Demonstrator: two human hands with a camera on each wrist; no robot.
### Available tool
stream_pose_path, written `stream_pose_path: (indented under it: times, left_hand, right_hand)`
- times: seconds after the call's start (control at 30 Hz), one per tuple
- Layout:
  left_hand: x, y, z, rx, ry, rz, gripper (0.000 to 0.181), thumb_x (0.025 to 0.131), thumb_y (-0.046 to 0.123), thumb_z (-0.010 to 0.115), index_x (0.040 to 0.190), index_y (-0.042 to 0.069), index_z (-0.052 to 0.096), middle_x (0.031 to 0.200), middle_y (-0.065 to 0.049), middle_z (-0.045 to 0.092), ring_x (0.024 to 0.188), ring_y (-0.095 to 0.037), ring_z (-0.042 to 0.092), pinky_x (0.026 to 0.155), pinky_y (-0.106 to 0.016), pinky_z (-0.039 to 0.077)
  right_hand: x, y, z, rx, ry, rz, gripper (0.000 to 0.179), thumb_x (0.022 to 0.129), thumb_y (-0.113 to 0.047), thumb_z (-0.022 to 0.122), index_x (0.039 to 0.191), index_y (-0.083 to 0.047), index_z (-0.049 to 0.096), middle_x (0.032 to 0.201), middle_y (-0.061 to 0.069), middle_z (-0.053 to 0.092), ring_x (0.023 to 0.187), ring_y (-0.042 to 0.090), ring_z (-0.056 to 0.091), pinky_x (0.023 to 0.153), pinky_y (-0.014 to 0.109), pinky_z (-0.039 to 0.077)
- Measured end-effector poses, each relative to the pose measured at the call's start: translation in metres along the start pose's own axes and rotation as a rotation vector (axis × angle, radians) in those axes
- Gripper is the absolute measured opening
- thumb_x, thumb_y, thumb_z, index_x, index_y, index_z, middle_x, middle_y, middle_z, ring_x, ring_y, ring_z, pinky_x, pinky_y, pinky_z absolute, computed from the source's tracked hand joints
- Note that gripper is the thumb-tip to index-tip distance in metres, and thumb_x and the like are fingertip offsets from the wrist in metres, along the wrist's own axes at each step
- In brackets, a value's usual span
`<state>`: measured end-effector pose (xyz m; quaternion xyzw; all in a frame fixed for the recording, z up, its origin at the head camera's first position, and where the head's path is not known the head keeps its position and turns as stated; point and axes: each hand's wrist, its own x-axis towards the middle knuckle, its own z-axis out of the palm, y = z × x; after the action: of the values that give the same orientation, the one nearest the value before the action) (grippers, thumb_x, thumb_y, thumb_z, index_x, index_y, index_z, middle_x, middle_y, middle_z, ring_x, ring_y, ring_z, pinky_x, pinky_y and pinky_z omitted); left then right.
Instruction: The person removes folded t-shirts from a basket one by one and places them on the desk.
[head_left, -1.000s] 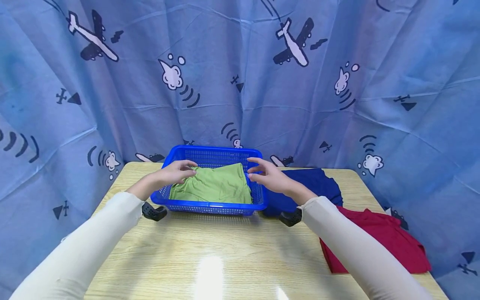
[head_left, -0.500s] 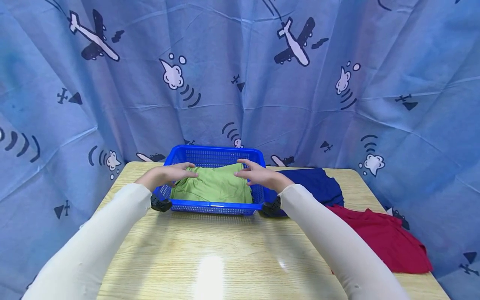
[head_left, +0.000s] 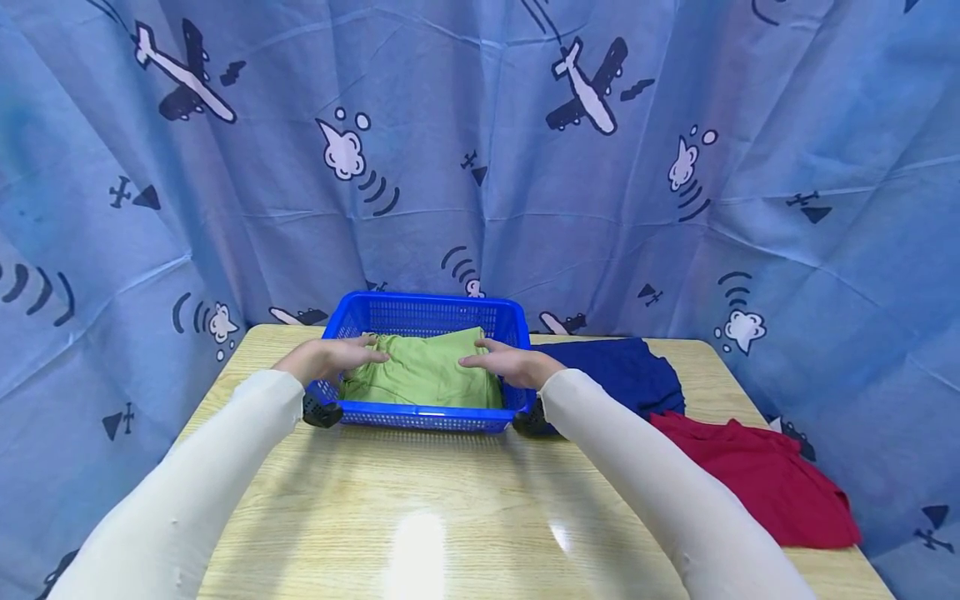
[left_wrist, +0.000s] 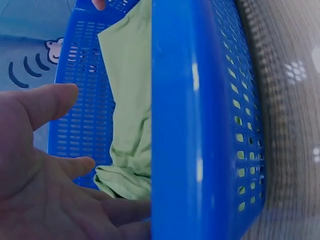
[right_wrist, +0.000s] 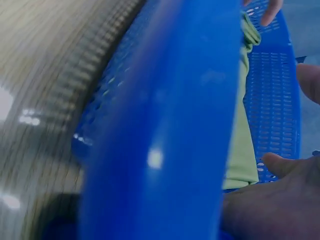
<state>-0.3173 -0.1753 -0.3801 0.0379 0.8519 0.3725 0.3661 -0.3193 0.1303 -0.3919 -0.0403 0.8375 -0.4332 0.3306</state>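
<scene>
A folded light green garment (head_left: 431,371) lies inside a blue plastic basket (head_left: 427,410) with perforated walls. My left hand (head_left: 341,358) reaches over the basket's left side, its thumb and fingers spread at the garment's left end. In the left wrist view, that hand's lower fingers (left_wrist: 75,167) go down behind the rim beside the bunched cloth, partly hidden. My right hand (head_left: 512,365) is over the basket's right side, fingers extended toward the garment's right end. The right wrist view shows its fingers (right_wrist: 282,165) by the cloth's edge, with the near rim covering part of the hand.
A folded navy cloth (head_left: 626,371) lies just right of the basket, partly behind my right wrist. Further right and nearer is a folded red garment (head_left: 757,483). All stand on a wooden table (head_left: 360,500), backed by a blue patterned curtain (head_left: 420,125).
Both hands have come inward and lower into the basket, the right one moving further left toward the green garment. The basket and the garments have stayed in place.
</scene>
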Motion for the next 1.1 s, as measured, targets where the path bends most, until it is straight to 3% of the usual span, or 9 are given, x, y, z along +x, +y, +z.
stream_pose_path:
  times: [0.13,0.33,0.5,0.6,0.7,0.73,0.8,0.83,1.1]
  left_hand:
    - [0.005,-0.005,0.003,-0.069,-0.007,-0.014,0.082,0.107,0.041,0.042,0.163,0.01,-0.009,0.168,-0.026,-0.01,0.149,-0.056,0.021,0.114,-0.064,0.037]
    - [0.011,-0.012,0.008,-0.048,0.004,-0.029,0.079,0.108,0.037,0.04,0.162,0.003,-0.007,0.168,-0.028,-0.002,0.139,-0.044,0.042,0.118,-0.054,0.037]
    - [0.012,-0.012,0.009,-0.048,0.014,-0.032,0.077,0.108,0.034,0.042,0.162,0.004,-0.005,0.163,-0.024,0.015,0.091,-0.021,0.05,0.093,-0.037,0.046]
    - [0.013,-0.01,0.009,-0.05,0.021,-0.014,0.075,0.108,0.03,0.043,0.162,0.004,-0.002,0.125,-0.022,0.043,0.069,-0.017,0.034,0.075,-0.032,0.039]
    - [0.011,-0.008,0.01,0.018,0.028,0.009,0.072,0.107,0.032,0.043,0.162,0.005,0.004,0.129,-0.028,0.044,0.094,-0.03,0.058,0.095,-0.041,0.047]
    - [0.011,-0.008,0.01,0.04,0.026,0.012,0.073,0.107,0.034,0.044,0.162,0.006,0.006,0.138,-0.031,0.042,0.115,-0.037,0.057,0.106,-0.047,0.044]
    - [0.01,-0.008,0.01,0.081,0.014,0.022,0.072,0.106,0.038,0.044,0.163,0.009,0.009,0.163,-0.029,0.017,0.149,-0.046,0.028,0.121,-0.058,0.028]
    - [0.009,-0.008,0.01,0.087,0.004,0.029,0.071,0.106,0.039,0.045,0.162,0.01,0.011,0.168,-0.025,-0.001,0.154,-0.048,0.009,0.123,-0.062,0.022]
    - [0.009,-0.014,0.009,0.029,-0.056,0.053,0.059,0.108,0.029,0.043,0.161,0.013,0.022,0.169,-0.023,0.001,0.155,-0.047,0.009,0.119,-0.063,0.03]
  right_hand:
    - [0.005,0.001,0.002,0.015,-0.001,0.046,0.083,0.102,-0.042,0.056,0.164,-0.014,0.008,0.172,0.012,0.003,0.159,0.037,0.005,0.127,0.058,0.015]
    - [0.011,0.004,0.003,0.064,-0.041,0.077,0.085,0.103,-0.039,0.054,0.164,-0.012,0.002,0.172,0.016,0.001,0.158,0.039,0.008,0.124,0.06,0.024]
    - [0.013,0.003,0.003,0.085,-0.056,0.111,0.089,0.102,-0.039,0.056,0.164,-0.014,-0.004,0.171,0.016,-0.002,0.157,0.04,0.011,0.123,0.058,0.026]
    - [0.013,0.001,0.003,0.079,-0.063,0.13,0.093,0.102,-0.04,0.057,0.164,-0.017,-0.009,0.172,0.015,-0.004,0.157,0.039,0.012,0.124,0.056,0.027]
    - [0.013,0.001,0.004,0.066,-0.061,0.129,0.096,0.1,-0.041,0.059,0.163,-0.018,-0.011,0.172,0.014,-0.005,0.158,0.038,0.012,0.124,0.055,0.027]
    - [0.013,0.0,0.004,0.057,-0.059,0.127,0.097,0.1,-0.041,0.06,0.163,-0.019,-0.011,0.172,0.014,-0.006,0.158,0.037,0.01,0.124,0.055,0.026]
    - [0.013,0.001,0.005,0.039,-0.054,0.119,0.098,0.099,-0.041,0.06,0.163,-0.019,-0.011,0.172,0.013,-0.008,0.159,0.036,0.005,0.126,0.056,0.021]
    - [0.013,0.001,0.006,0.028,-0.051,0.113,0.098,0.099,-0.041,0.061,0.163,-0.019,-0.01,0.172,0.012,-0.009,0.159,0.035,0.003,0.126,0.057,0.018]
    - [0.016,0.004,0.007,-0.024,-0.078,0.048,0.076,0.102,-0.04,0.054,0.164,-0.019,0.015,0.172,0.013,0.002,0.158,0.038,0.003,0.126,0.061,0.011]
